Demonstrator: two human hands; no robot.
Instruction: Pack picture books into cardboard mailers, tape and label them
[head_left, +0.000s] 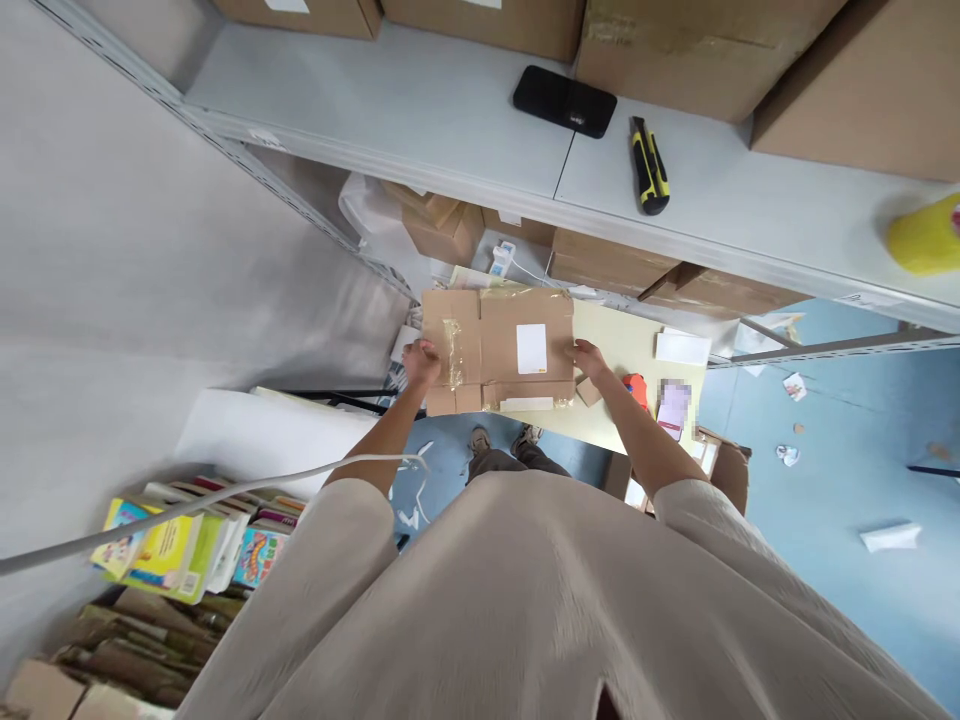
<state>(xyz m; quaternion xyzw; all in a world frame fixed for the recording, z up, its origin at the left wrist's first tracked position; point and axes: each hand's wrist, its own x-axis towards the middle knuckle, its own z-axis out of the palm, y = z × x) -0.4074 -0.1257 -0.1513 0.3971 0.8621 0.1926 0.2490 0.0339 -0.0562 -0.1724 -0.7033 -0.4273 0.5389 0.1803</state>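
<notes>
A flattened cardboard box (499,345) with shiny clear tape and a white label (531,349) is held out in front of me, over a pale yellow table (604,325). My left hand (421,361) grips its left edge with the fingers curled in. At the right edge, my right hand (589,358) pinches the cardboard between thumb and fingers. Beyond the right hand on the table lie a red object (636,388), perhaps a tape dispenser, and a phone (673,408) with a lit screen.
On the grey shelf (375,110) ahead are a black phone (565,101), a yellow-black box cutter (649,166), a yellow roll (926,235) and cardboard boxes (697,50). Books (180,545) and folded cardboard (142,640) stand at lower left. A grey cable (225,492) crosses there. Paper scraps (795,386) litter the blue floor.
</notes>
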